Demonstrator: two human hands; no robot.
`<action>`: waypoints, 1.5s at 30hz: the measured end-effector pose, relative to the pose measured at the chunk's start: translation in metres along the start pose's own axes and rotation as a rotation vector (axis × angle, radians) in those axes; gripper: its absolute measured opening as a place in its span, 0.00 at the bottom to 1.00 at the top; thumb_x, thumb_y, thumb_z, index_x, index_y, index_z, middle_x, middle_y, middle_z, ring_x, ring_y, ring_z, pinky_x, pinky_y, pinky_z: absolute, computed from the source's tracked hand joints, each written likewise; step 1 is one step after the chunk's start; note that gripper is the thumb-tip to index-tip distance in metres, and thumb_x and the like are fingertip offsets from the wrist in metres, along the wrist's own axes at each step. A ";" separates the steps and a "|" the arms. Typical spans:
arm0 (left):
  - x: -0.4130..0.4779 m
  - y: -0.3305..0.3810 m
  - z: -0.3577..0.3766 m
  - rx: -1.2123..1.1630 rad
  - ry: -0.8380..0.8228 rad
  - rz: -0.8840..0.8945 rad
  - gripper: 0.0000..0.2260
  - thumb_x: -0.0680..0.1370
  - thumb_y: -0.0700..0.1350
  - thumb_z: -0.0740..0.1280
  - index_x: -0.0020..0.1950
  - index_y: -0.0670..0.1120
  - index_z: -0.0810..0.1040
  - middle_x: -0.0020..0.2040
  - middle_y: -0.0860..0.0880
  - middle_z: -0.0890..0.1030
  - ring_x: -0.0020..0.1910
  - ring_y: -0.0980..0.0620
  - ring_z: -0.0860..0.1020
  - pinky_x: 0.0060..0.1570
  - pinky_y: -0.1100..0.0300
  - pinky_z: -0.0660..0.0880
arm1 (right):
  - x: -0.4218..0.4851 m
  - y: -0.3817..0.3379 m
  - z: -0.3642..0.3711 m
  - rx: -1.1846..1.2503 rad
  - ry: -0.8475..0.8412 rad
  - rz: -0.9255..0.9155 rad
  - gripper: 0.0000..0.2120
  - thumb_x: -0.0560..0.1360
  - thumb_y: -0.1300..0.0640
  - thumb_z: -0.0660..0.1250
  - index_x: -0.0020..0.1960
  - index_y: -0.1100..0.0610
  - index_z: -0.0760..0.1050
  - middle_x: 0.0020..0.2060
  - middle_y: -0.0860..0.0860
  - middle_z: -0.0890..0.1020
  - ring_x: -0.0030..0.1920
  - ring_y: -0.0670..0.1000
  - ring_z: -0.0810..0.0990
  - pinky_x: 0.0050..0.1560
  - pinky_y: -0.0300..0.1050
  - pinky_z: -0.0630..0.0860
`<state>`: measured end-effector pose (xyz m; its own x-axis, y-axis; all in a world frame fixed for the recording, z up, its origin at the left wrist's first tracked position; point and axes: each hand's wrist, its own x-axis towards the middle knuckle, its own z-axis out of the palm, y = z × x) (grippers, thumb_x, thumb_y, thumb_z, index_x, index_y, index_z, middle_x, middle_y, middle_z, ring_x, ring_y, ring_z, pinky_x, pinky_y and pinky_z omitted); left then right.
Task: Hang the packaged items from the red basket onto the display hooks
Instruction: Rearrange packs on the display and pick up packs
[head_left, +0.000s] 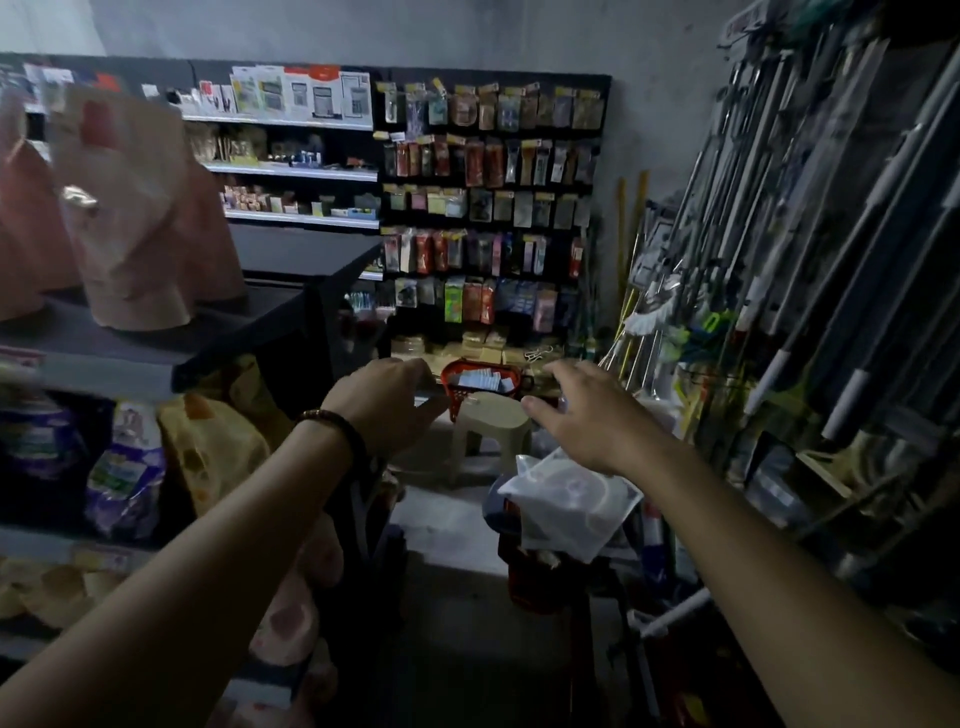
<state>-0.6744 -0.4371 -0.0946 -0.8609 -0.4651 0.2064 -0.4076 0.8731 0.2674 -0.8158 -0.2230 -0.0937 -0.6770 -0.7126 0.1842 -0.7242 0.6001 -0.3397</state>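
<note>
Red basket (453, 370) of packaged items (483, 382) sits on a beige stool (496, 415) below the display hooks (488, 208).
Both arms stretch toward it. The left grip (387, 400), fingers loosely curled, holds nothing at the basket's left. The right grip (582, 410), fingers spread, is empty at its right. A clear plastic bag (569, 501) lies beneath the right wrist.

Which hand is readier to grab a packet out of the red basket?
Probably the right hand: it is empty, and its fingers stretch out toward the red basket on the stool. The left hand is empty too, but its fingers are loosely curled. Both look about equally near.
</note>
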 end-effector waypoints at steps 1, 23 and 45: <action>0.023 -0.004 0.003 -0.009 -0.002 -0.006 0.16 0.82 0.61 0.67 0.62 0.52 0.79 0.59 0.49 0.83 0.52 0.48 0.81 0.55 0.47 0.83 | 0.022 0.004 0.004 -0.002 -0.002 -0.004 0.32 0.83 0.35 0.61 0.80 0.50 0.63 0.76 0.54 0.69 0.73 0.57 0.71 0.71 0.58 0.71; 0.476 -0.097 0.088 0.170 0.012 0.100 0.21 0.83 0.65 0.63 0.69 0.53 0.77 0.63 0.49 0.81 0.60 0.47 0.80 0.63 0.44 0.78 | 0.471 0.087 0.071 -0.033 0.012 0.033 0.33 0.83 0.35 0.60 0.82 0.51 0.62 0.76 0.55 0.69 0.76 0.57 0.68 0.72 0.59 0.71; 0.795 -0.183 0.178 0.124 -0.014 -0.071 0.20 0.82 0.65 0.64 0.67 0.55 0.77 0.61 0.51 0.81 0.58 0.47 0.81 0.61 0.43 0.80 | 0.828 0.186 0.163 0.027 -0.123 0.006 0.31 0.83 0.34 0.60 0.80 0.49 0.63 0.75 0.53 0.69 0.75 0.56 0.68 0.72 0.60 0.71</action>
<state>-1.3387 -0.9404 -0.1466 -0.8323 -0.5251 0.1776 -0.5016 0.8498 0.1623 -1.4897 -0.7601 -0.1551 -0.6589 -0.7491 0.0685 -0.7152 0.5956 -0.3656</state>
